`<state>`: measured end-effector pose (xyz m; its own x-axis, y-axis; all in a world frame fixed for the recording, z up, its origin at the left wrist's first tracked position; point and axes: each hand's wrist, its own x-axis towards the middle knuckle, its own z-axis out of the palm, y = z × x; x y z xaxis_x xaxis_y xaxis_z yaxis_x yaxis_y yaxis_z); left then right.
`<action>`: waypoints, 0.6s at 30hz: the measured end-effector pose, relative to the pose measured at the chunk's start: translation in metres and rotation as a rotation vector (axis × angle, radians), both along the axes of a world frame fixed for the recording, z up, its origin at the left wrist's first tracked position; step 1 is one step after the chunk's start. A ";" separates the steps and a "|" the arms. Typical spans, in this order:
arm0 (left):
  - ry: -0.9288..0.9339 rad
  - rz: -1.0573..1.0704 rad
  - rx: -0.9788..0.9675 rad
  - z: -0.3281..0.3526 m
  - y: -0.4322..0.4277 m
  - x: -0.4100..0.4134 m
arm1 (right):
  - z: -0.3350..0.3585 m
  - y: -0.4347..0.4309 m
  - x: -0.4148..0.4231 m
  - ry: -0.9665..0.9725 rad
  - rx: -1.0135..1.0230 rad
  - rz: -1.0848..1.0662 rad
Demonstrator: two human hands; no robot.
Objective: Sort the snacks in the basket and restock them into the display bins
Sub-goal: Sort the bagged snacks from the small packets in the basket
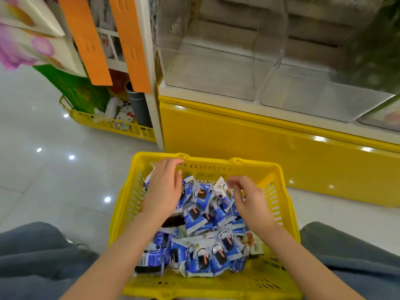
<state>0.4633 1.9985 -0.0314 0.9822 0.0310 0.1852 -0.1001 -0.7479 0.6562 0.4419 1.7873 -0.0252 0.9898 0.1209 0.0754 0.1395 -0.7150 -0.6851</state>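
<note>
A yellow plastic basket (279, 198) stands on the floor between my knees, filled with several small blue-and-white snack packets (198, 215). A few darker and orange-printed packets (252, 241) lie among them. My left hand (164, 187) hovers over the far left of the pile, fingers loosely bent, holding nothing. My right hand (251, 198) hangs over the right of the pile with curled fingers and nothing visibly gripped. Above stand clear display bins (214, 68), the nearest ones looking empty.
The bins sit on a yellow cabinet (259, 144). To the left stands a white shelf post (151, 83) with orange tags (86, 40), and a second yellow basket (112, 124) of toys rests on the glossy tiled floor (54, 180).
</note>
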 end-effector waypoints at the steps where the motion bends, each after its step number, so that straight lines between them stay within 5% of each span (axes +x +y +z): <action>1: -0.044 0.119 -0.029 0.000 0.024 -0.009 | 0.004 0.014 -0.004 -0.044 0.039 0.079; 4: 0.041 0.405 -0.051 -0.020 0.081 -0.034 | -0.004 0.058 -0.010 0.033 0.032 0.185; 8: 0.430 0.389 -0.235 -0.055 0.101 -0.059 | -0.043 0.108 0.001 0.408 -0.058 0.148; 11: 0.399 0.310 -0.296 -0.067 0.101 -0.071 | -0.068 0.133 0.008 0.645 -0.139 0.030; 18: 0.368 0.272 -0.228 -0.072 0.107 -0.065 | -0.092 0.142 0.028 0.662 -0.334 -0.044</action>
<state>0.3984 2.1052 -0.1032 0.9319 0.2938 -0.2127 0.3466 -0.5483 0.7610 0.4703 1.9288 -0.1174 0.8198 -0.0083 -0.5725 -0.2609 -0.8955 -0.3606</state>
